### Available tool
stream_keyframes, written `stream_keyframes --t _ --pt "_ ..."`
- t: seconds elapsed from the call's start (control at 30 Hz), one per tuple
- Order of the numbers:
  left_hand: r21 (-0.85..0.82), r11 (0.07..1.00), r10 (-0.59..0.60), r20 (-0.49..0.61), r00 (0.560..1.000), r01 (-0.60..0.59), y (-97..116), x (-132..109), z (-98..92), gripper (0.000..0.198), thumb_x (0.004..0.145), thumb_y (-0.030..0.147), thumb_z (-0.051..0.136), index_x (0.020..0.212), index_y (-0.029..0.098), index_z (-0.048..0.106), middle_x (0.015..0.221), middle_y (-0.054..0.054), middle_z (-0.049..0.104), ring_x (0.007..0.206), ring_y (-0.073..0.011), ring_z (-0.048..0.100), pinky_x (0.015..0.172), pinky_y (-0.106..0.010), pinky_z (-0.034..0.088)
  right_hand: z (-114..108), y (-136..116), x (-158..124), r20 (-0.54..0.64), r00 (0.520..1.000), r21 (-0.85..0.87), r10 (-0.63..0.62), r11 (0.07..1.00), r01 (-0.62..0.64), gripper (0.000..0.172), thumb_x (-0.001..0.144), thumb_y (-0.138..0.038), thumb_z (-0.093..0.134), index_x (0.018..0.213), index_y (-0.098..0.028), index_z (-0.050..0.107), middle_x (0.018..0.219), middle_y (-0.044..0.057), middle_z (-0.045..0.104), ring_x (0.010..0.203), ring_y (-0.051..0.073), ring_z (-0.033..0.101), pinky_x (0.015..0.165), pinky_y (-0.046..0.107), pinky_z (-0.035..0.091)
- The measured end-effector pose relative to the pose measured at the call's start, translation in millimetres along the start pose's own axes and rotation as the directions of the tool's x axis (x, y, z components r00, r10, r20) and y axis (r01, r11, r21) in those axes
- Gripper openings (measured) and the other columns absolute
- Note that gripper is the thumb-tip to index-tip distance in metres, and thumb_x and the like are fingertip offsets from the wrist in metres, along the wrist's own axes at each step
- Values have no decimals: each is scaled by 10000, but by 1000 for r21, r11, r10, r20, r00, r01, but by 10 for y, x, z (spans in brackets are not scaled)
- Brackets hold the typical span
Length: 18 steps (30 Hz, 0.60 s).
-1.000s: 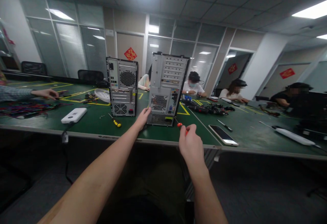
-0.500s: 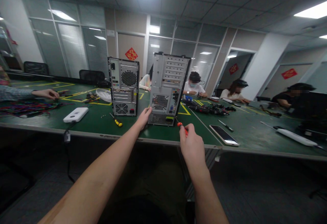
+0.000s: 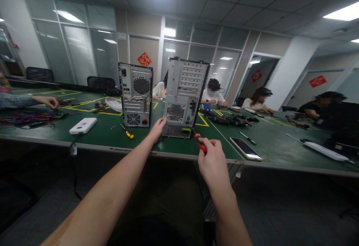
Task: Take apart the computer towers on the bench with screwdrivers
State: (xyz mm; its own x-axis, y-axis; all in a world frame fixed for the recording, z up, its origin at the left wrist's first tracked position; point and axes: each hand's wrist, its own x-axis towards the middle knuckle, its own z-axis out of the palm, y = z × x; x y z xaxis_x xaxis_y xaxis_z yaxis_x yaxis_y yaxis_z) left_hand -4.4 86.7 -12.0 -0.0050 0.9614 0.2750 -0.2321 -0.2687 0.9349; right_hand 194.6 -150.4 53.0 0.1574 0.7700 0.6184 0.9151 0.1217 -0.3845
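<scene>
A tall grey computer case (image 3: 176, 85) stands upright with its back panel towards me. My left hand (image 3: 157, 130) grips its lower left edge, thumb on the near side and the other fingers mostly hidden. Lower right of the case, my right hand (image 3: 213, 160) is closed on the red handle of a screwdriver (image 3: 201, 145). The screwdriver's shaft points at the case's bottom right corner; whether its tip touches a screw is too small to tell. A second, smaller computer case (image 3: 137, 105) stands upright to the left.
A yellow-and-black screwdriver (image 3: 129, 134) and small screws (image 3: 113, 127) lie left of my left hand. Further left is a white power bank (image 3: 83, 125) with a cable. A phone (image 3: 246, 148) and a pen (image 3: 248, 138) lie to the right. Several people sit around the green table (image 3: 174, 146).
My right hand has turned and its fingers have shifted on the screwdriver, baring more of the red handle. The left hand stays in place. A co-worker's hand at far left has drawn back left.
</scene>
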Motion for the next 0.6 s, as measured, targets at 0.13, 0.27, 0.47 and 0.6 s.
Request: stream_keyframes --t 0.13,0.27,0.47,0.6 --pt "2 1000 4 1 1000 -4 -18 11 -12 579 844 718 690 1150 226 703 1168 -100 773 1147 -292 713 946 -376 560 -61 -43 24 90 994 -30 58 998 -56 180 1006 -258 587 1149 -179 662 993 90 671 869 250 663 765 332 453" --pt "1 1000 -13 9 1000 13 -31 14 -18 569 854 715 681 1161 236 707 1178 -103 774 1143 -298 720 921 -379 568 -90 -70 48 140 970 -62 197 980 -190 222 1065 -405 525 1104 -197 593 764 40 659 695 243 635 649 307 365" --pt "6 1000 -18 -6 1000 18 -23 12 -12 538 873 683 676 1162 231 706 1168 -105 774 1115 -281 728 916 -365 573 -59 -11 25 58 997 -125 55 991 -47 92 975 -239 632 1039 -213 571 853 29 610 720 197 588 641 281 320" --pt "-5 1000 -27 6 1000 27 3 -4 -1 555 855 698 682 1155 231 698 1146 -105 772 1076 -281 731 905 -379 573 -80 4 18 40 998 -148 45 988 -39 186 913 -124 662 1071 -214 622 1053 66 590 794 185 586 670 280 360"
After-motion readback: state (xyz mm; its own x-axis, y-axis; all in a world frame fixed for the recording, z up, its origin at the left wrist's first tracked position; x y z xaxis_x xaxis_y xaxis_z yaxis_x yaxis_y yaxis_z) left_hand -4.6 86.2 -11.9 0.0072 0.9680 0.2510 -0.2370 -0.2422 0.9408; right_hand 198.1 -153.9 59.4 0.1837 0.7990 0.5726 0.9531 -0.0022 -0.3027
